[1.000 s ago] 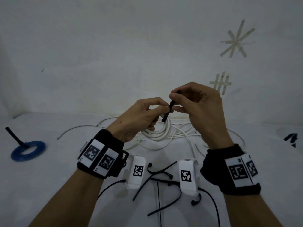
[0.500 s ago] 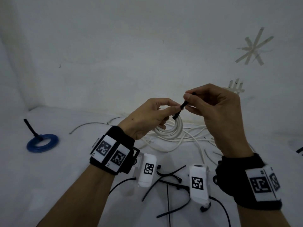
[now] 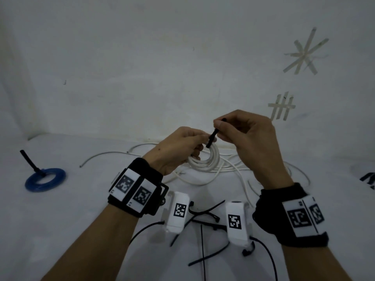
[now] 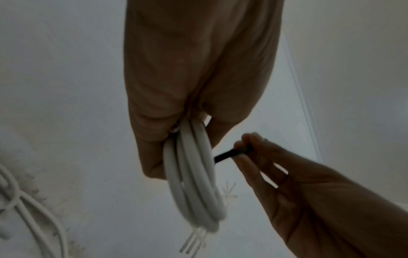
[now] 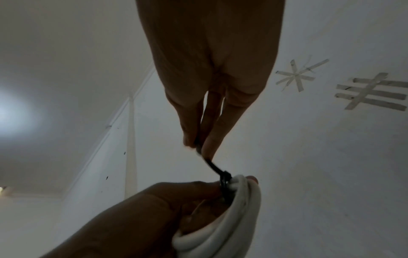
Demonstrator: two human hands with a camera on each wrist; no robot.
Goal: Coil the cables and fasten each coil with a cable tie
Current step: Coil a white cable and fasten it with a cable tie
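Above the white coil (image 3: pixel 205 161), black tie (image 3: pixel 212 137) tilts up-right

I read dim, flat light throughout; both wrist views are soft and backlit, glare patch (image 5: pixel 8 111) at far left.

Two beige masking-tape marks on the white wall – a star-shaped asterisk (image 3: pixel 306 53) and a hash grid (image 3: pixel 282 106) below it.
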